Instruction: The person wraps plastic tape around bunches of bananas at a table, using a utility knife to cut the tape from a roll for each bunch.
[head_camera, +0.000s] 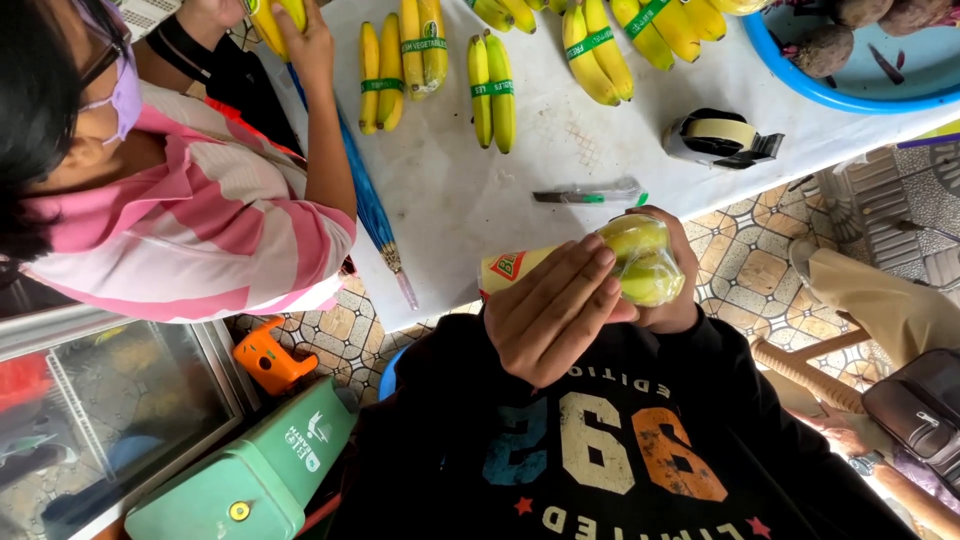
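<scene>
Left hand: the left hand (555, 305) lies with fingers nearly straight, pressed flat over the wrapped fruit bundle (640, 262), its fingertips on the clear film; loosely closed around it, not clenched.
Right hand: the right hand (672, 300) cups the bundle from the far right side, fingers curled behind it, mostly hidden; it does grip the bundle.
Bundle: yellow-green fruit in clear film with a yellow and red label end on the left, held up close to the wearer's chest, near the edge of the bench (470, 190), above the floor and not resting on anything.
Doing it well: I would judge that the flat left palm should smooth the film while the right hand stays firm underneath, so the wrap sits tight without bruising the fruit.
Other person: a person in a pink striped shirt (230, 215) at the left holds a banana (270, 20) at the far edge.
Count, banana bunches: about six banded bunches (492, 90) on the bench, some cut off by the frame.
Count, tape dispenser: one (720, 138), right of centre.
Count, cutter: one small knife with a green tip (590, 196).
Count, blue basin: one (800, 85), far right, holding dark roots.
</scene>
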